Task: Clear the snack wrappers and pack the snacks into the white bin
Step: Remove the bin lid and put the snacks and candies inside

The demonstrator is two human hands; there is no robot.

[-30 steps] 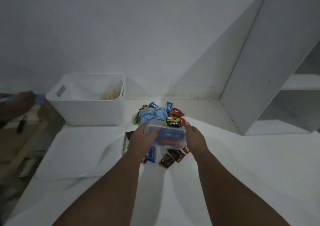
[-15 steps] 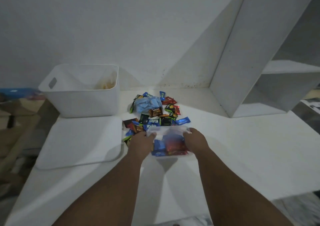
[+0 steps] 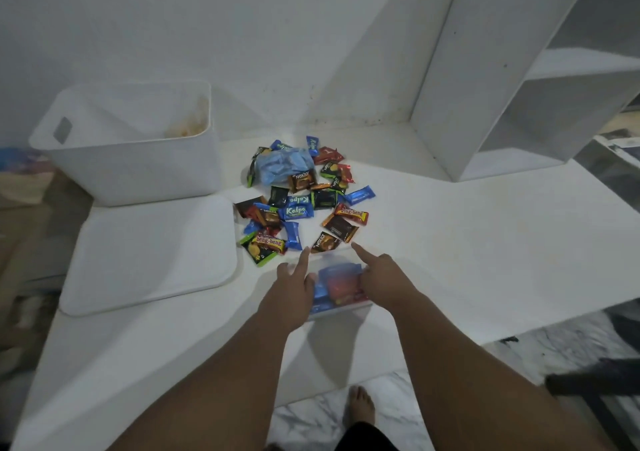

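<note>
A small clear container (image 3: 341, 286) with blue and red snacks inside sits at the near middle of the white table (image 3: 485, 243). My left hand (image 3: 294, 286) presses its left side and my right hand (image 3: 382, 277) its right side, each with the index finger stretched forward. Just beyond lies a pile of wrapped snacks (image 3: 301, 208), with a crumpled blue wrapper (image 3: 282, 165) at its far end. The white bin (image 3: 138, 146) stands at the back left, with something pale orange in its far corner.
A flat white lid (image 3: 149, 253) lies in front of the bin, left of the pile. A white shelf unit (image 3: 519, 87) rises at the back right. The table's near edge drops to a marbled floor, where my bare foot (image 3: 362, 405) shows.
Both hands have brought the clear container from above the snack pile toward me and down to the near table. Several snacks that it hid are now in view. My index fingers have straightened.
</note>
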